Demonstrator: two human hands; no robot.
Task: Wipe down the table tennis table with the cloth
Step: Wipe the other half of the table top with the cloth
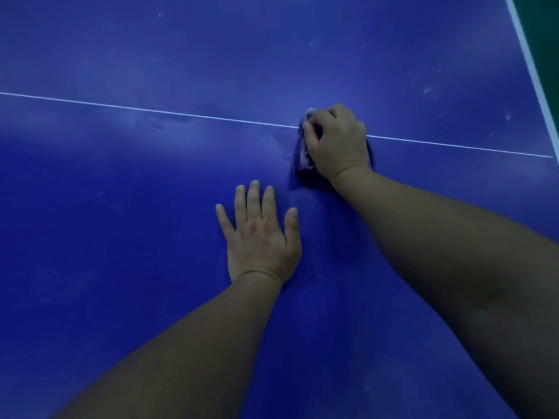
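Cloth (302,152) is gripped by curled fingers of right hand (335,140) on the white centre line (151,111) — left hand (260,234) is laid flat, fingers spread, on blue table (121,237), nearer.

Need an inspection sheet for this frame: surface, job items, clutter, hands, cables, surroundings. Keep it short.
Surface: blue table tennis table; thin white line runs across it; pale specks and faint smudges toward the right edge.
Job's things: cloth, bunched up, lying on the table at the white line, mostly covered by the right hand.
Clutter: nothing seen.
Hands: right hand grips the cloth, fingers curled over it; left hand rests flat on the table with fingers spread, holding nothing.
Cables: nothing seen.
Surroundings: white edge stripe at upper right, dark green area beyond it, probably floor.
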